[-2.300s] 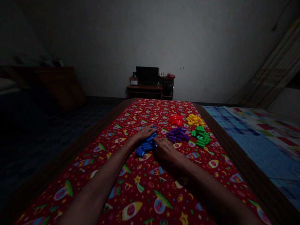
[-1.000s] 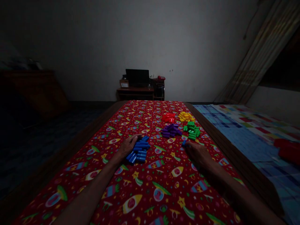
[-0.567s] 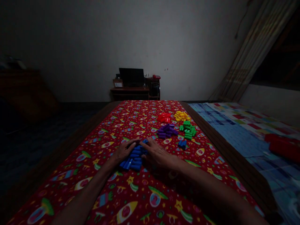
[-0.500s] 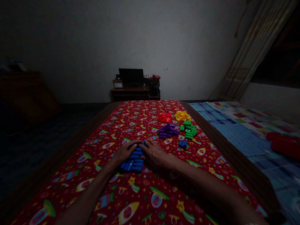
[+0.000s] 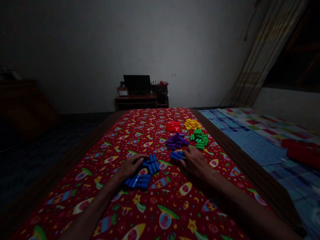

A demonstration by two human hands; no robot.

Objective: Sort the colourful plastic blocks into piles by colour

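Since half a second ago, the right hand (image 5: pixel 197 163) has left the blue pile (image 5: pixel 143 173) and gone out to its right, while the left hand (image 5: pixel 130 166) stays on it. Nearest, the blue pile lies on the rocket-print red cloth (image 5: pixel 160 213) that covers the tabletop (image 5: pixel 252 180). The left hand rests on the pile's left edge, its grip spread flat, fingers laid over the pieces. Right of the pile and a little beyond it, the right hand touches a small blue cluster (image 5: pixel 177 155) with its fingertips; whether its grip pinches any piece, I cannot tell. Farther right of the pile sit the purple pile (image 5: pixel 176 140) and the green pile (image 5: pixel 199 139), just beside each other, then the red pile (image 5: pixel 173 126) and the yellow pile (image 5: pixel 192 124). Far beyond the pile, a desk (image 5: pixel 136 99) with a dark monitor (image 5: pixel 137 84) stands against the wall
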